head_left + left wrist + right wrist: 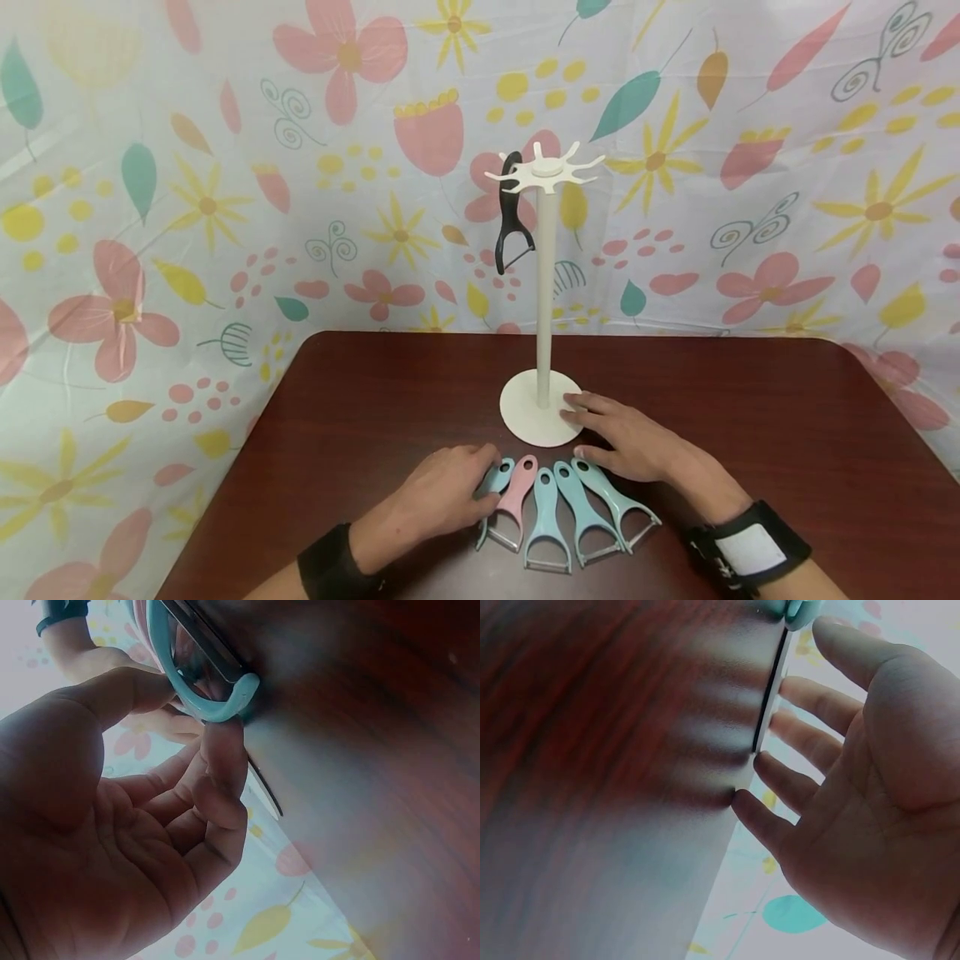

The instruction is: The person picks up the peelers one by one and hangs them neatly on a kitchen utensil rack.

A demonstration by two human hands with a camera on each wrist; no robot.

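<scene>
My left hand pinches the leftmost light blue peeler between thumb and fingers; in the left wrist view the peeler's light blue head shows at the fingertips. A pink peeler lies right beside it, partly overlapping. Further right, several blue-green peelers fan out on the table, blades toward me. My right hand rests with fingers extended on the round base of a white stand, its thumb close to the rightmost peeler's handle.
A black peeler hangs by its handle hole from a left arm of the stand's top ring of hooks. Behind the dark red-brown table hangs a flowered cloth.
</scene>
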